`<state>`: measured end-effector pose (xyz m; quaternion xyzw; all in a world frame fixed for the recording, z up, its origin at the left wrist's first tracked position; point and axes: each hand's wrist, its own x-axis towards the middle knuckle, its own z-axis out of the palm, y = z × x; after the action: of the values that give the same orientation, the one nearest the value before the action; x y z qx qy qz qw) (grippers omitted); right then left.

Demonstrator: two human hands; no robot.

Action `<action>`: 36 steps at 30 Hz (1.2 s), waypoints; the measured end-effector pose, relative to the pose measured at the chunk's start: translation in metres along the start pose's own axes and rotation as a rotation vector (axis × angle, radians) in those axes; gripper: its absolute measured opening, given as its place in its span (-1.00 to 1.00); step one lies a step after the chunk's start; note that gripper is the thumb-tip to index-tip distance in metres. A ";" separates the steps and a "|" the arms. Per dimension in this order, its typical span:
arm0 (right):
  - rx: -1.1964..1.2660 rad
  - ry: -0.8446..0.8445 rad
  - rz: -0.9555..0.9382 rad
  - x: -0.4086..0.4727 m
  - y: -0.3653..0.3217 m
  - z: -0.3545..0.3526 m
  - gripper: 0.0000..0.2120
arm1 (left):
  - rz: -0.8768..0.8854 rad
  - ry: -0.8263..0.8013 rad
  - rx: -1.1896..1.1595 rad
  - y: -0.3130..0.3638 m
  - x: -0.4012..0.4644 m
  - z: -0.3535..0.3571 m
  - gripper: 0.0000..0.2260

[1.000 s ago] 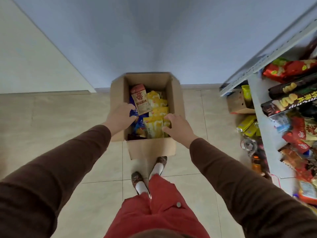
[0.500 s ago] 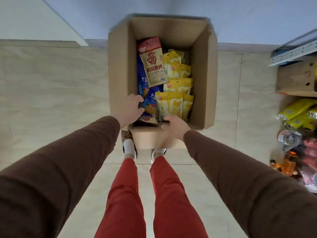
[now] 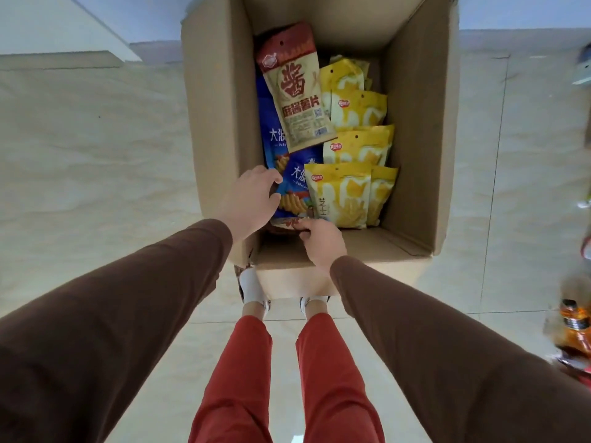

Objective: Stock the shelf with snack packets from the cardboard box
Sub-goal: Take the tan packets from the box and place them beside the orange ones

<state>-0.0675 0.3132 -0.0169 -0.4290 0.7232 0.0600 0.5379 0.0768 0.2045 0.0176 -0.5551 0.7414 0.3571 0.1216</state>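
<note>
A big cardboard box (image 3: 220, 123) is sitting open on the pale tile floor (image 3: 96, 139), filling the top middle of the frame. Two brown sleeves (image 3: 128, 314) are reaching up from the bottom corners twd the box, w/ red pants (image 3: 249, 378) and white socks (image 3: 251, 284) showing btwn them at the bottom middle.

Inside the box, snack packets are lying in 2 rows. On the left side, blue packets (image 3: 297, 183) are lying flat, and a tan & red packet (image 3: 297, 100) is resting on top of them, near the upper part. On the right side, yellow packets (image 3: 348, 193) are overlapping each other in a line from top to bottom.

The left hand (image 3: 248, 203) is resting at the lower left of the box, fingers curling onto the edge of the near blue packet. The right hand (image 3: 321, 239) is at the lower middle, its fingers pinching the bottom edge of a red-and-white packet (image 3: 284, 222) that is mostly hidden under the blue ones.

At the far right edge of the frame, some blurry orange stuff (image 3: 575, 324) is sitting on the floor; can't tell what it is.
</note>
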 end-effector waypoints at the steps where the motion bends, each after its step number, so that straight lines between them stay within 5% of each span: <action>1: -0.012 0.084 0.002 0.004 0.000 -0.005 -0.70 | 0.010 0.005 -0.005 0.000 0.005 -0.001 -0.73; 14: 0.110 0.666 0.025 0.144 -0.002 -0.193 -0.65 | 0.009 0.061 -0.200 0.013 0.123 -0.012 -0.73; 16: 0.076 0.665 -0.076 0.168 -0.004 -0.201 -0.58 | -0.017 0.058 -0.227 0.009 0.143 -0.006 -0.71; 18: 0.049 0.569 -0.142 0.183 -0.001 -0.194 -0.31 | -0.066 0.066 -0.266 0.006 0.161 0.000 -0.66; 23: -0.102 0.515 0.031 0.188 0.034 -0.145 0.00 | -0.279 0.081 -0.540 -0.010 0.205 0.024 -0.54; 29: 0.442 0.618 0.196 0.185 0.065 -0.098 -0.22 | -0.518 0.062 -0.754 -0.015 0.240 0.046 -0.52; 36: 0.610 0.515 0.234 0.191 0.070 -0.101 -0.33 | -0.590 0.052 -0.931 -0.002 0.254 0.050 -0.14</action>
<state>-0.1986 0.1950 -0.1601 -0.1659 0.8626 -0.2058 0.4313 -0.0220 0.0503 -0.1655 -0.7430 0.3210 0.5842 -0.0602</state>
